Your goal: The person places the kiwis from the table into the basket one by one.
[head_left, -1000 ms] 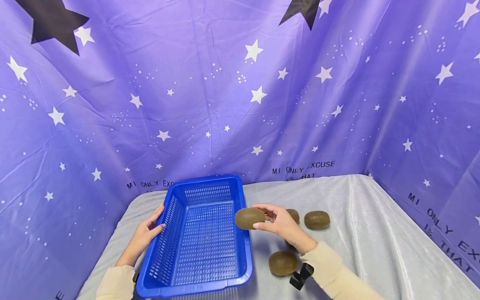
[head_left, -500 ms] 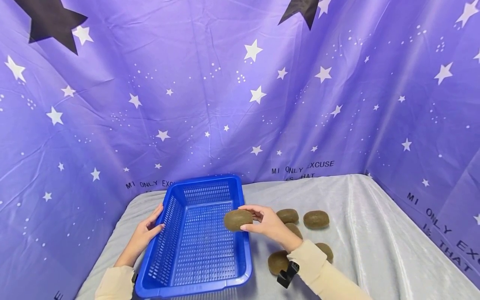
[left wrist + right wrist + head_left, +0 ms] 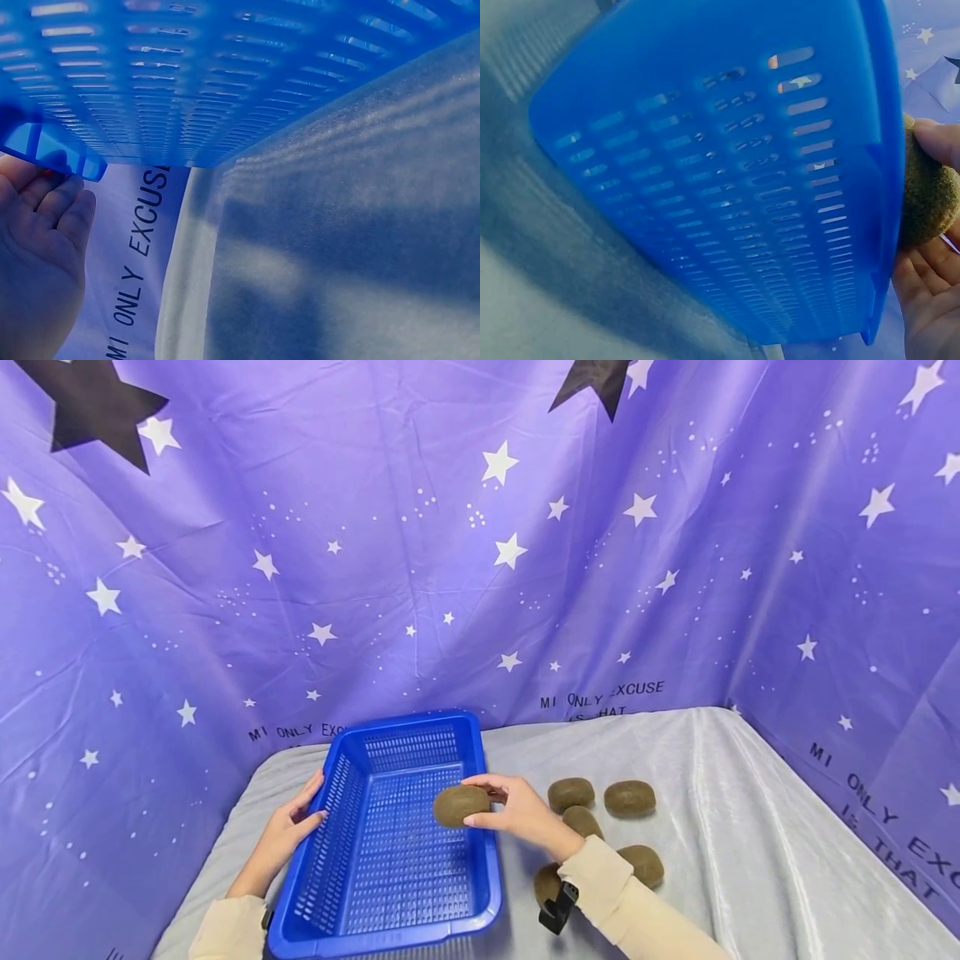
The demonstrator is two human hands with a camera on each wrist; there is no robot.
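A brown, fuzzy kiwi (image 3: 459, 807) is pinched between the thumb and fingers of my right hand (image 3: 517, 814), over the right part of a blue plastic basket (image 3: 489, 868). In the right wrist view, the same kiwi (image 3: 928, 191) shows just beyond the basket's rim, partly hidden by it. My left hand (image 3: 279, 842) grips the basket's left rim. From the left wrist, its fingers (image 3: 60, 199) appear bent up under that rim. Slotted walls and a bare slotted floor show inside the basket.
Several more kiwis (image 3: 630, 798) lie on the grey cloth (image 3: 750, 827) right of the basket; my right sleeve and wrist camera (image 3: 558, 910) partly cover two of them. A purple star-printed curtain (image 3: 420, 568) rises behind and at both sides of the table.
My right hand has carried the kiwi leftward, from the basket's right rim to over its inside. Kiwis behind that arm have come into view. The left hand keeps its place on the rim.
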